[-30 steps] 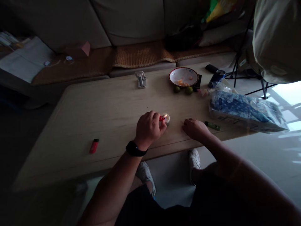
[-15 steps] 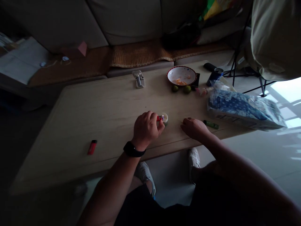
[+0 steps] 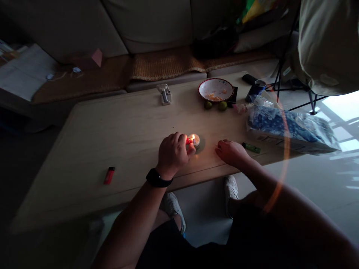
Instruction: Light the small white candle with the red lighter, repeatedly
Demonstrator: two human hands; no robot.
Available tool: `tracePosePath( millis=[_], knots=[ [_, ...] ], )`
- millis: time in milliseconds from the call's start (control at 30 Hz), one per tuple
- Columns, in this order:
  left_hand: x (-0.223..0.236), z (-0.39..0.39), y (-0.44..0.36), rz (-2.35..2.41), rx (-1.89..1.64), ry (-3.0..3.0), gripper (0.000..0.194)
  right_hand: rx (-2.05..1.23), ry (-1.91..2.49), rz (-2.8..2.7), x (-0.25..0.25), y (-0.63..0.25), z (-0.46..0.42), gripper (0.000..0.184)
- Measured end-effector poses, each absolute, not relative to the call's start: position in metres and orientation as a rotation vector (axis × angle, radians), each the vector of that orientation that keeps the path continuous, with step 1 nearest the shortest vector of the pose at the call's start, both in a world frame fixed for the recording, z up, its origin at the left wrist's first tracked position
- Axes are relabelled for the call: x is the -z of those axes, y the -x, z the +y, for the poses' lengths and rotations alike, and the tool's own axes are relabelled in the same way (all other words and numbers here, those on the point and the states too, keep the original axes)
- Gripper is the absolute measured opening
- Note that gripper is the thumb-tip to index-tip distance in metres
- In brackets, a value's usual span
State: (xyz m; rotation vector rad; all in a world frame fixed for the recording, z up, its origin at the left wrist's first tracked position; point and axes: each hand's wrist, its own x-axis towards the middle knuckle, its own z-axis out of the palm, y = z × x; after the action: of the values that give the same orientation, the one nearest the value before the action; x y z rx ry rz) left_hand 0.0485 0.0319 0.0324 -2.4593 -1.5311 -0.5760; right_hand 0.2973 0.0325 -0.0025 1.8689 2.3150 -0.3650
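Observation:
My left hand (image 3: 173, 154) is wrapped round a red lighter (image 3: 189, 141), whose tip bears a lit flame (image 3: 193, 137). The flame stands right over a small round candle (image 3: 196, 141) on the table; my hand hides part of its left side. To the right, my right hand (image 3: 230, 151) rests on the table with its fingers curled and pressed together. What they hold, if anything, is too small to make out. Just beyond that hand lies a green lighter (image 3: 251, 148). A second red lighter (image 3: 109, 175) lies apart at the left.
On the wooden table (image 3: 126, 130) are a white stand (image 3: 164, 94), a bowl with orange scraps (image 3: 215, 80), two green fruits (image 3: 222, 106), a blue can (image 3: 255, 90) and a blue plastic-wrapped pack (image 3: 291, 127). A sofa (image 3: 157, 26) runs behind it.
A flame has appeared at the lighter in my left hand, and warm light now falls on the candle and table. Both hands have stayed in nearly the same place.

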Motion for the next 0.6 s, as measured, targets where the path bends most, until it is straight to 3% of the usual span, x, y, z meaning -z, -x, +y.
tracePosePath(
  millis=[600],
  knots=[
    [-0.013,0.020,0.009,-1.763,0.935,2.494,0.027,0.395,-1.880,2.318,0.003,-0.299,0.034,0.033]
  ],
)
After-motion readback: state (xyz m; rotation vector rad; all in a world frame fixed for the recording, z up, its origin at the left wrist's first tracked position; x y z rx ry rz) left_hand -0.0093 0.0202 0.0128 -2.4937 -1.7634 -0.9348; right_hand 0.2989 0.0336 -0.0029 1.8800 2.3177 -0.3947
